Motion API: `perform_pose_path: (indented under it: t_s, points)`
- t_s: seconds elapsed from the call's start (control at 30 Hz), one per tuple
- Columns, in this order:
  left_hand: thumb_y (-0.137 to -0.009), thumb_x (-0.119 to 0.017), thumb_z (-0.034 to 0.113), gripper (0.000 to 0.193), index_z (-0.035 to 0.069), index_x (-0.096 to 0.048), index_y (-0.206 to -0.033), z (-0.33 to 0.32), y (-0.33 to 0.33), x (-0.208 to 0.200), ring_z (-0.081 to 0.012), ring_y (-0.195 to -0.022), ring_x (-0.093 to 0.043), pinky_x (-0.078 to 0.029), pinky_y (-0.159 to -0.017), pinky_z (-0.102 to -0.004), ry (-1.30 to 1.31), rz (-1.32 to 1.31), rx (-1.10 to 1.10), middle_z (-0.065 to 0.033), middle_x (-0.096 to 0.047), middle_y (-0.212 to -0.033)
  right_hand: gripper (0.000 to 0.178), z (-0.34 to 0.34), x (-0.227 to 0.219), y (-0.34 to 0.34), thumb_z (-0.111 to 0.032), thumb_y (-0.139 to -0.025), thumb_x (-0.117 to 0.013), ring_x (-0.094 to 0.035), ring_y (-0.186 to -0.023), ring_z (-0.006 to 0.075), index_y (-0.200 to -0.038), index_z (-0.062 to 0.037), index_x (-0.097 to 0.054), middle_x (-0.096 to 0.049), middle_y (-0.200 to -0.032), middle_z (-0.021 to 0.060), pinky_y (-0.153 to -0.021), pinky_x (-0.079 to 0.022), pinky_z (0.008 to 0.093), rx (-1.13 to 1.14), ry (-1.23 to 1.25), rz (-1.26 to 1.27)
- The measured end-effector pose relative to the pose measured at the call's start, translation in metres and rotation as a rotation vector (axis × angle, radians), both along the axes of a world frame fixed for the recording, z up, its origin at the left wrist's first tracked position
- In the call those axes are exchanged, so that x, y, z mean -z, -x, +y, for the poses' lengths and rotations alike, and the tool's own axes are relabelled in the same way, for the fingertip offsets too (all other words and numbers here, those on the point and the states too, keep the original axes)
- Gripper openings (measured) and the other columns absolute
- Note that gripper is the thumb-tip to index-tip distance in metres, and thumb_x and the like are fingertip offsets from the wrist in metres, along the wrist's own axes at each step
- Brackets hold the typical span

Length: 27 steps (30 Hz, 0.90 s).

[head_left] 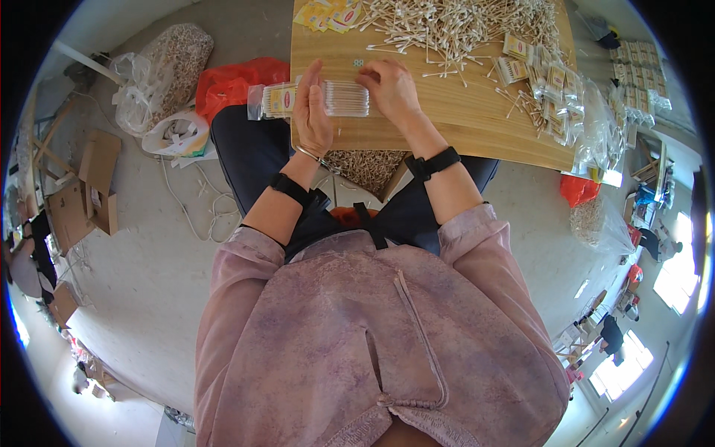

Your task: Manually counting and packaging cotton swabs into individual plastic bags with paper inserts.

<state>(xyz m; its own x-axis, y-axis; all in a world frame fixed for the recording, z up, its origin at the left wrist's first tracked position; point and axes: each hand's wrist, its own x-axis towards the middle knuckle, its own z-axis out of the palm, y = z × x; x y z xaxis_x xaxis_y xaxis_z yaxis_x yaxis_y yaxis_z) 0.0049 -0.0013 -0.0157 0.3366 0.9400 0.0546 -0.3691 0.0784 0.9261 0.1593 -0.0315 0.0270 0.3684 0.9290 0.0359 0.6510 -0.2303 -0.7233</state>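
Observation:
A clear plastic packet of cotton swabs [346, 99] lies across the near left part of the wooden table, its white swabs side by side. My left hand [314, 113] stands on edge over the packet's left part, fingers stretched out. Just left of that hand is a clear packet with a yellow card [279, 100], reaching past the table's edge. My right hand [392, 88] is at the packet's right end, fingers curled and thumb and forefinger pinched by its far corner. Whatever is between those fingertips is too small to make out.
Loose cotton swabs [454, 30] are heaped at the table's far side. Yellow cards [328, 15] lie far left, filled packets [555, 93] along the right. Below the near edge is a box of swabs [365, 170]. A red bag [238, 82] and a sack [175, 67] stand left.

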Motion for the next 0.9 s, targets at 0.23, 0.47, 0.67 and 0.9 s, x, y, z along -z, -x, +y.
perform_pose_path:
  t_s: [0.23,0.47,0.67,0.9]
  points:
    - [-0.101,-0.034,0.023,0.045,0.0,-0.035,-0.139,-0.002,-0.001,-0.003,-0.0225,-0.135,-0.03,-0.02,-0.113,-0.0346,-0.024,0.029,-0.008,-0.0121,-0.037,-0.144,0.014,0.017,-0.007,-0.003,-0.022,-0.08,-0.065,-0.057,-0.099,0.0268,-0.086,-0.0104,-0.068,-0.062,-0.092,0.0066,-0.081,-0.049,0.0393,-0.189,0.107,-0.243]
    - [-0.101,-0.034,0.023,0.044,0.0,-0.035,-0.138,-0.001,0.001,-0.004,-0.0224,-0.135,-0.031,-0.021,-0.112,-0.0343,-0.043,0.055,-0.017,-0.0123,-0.038,-0.143,0.011,0.015,-0.004,-0.001,-0.021,-0.082,-0.064,-0.057,-0.098,0.0268,-0.085,-0.0107,-0.066,-0.061,-0.09,0.0057,-0.081,-0.049,0.0383,-0.172,0.045,-0.149]
    - [-0.101,-0.035,0.023,0.044,-0.001,-0.036,-0.138,0.0,-0.003,-0.008,-0.0223,-0.134,-0.033,-0.022,-0.111,-0.034,-0.072,0.067,-0.015,-0.0124,-0.039,-0.142,0.012,0.014,0.004,-0.003,-0.018,-0.083,-0.063,-0.055,-0.101,0.0287,-0.089,-0.007,-0.064,-0.058,-0.091,0.0097,-0.082,-0.047,0.0404,-0.165,0.051,-0.323]
    - [-0.1,-0.035,0.022,0.044,-0.001,-0.037,-0.137,0.0,-0.002,-0.013,-0.0222,-0.133,-0.034,-0.023,-0.111,-0.0337,-0.105,0.061,-0.006,-0.0126,-0.04,-0.141,0.01,-0.046,0.004,-0.04,-0.015,-0.08,-0.063,-0.055,-0.095,0.0315,-0.085,-0.0063,-0.064,-0.06,-0.09,0.0112,-0.083,-0.045,0.0417,-0.168,0.054,-0.152]
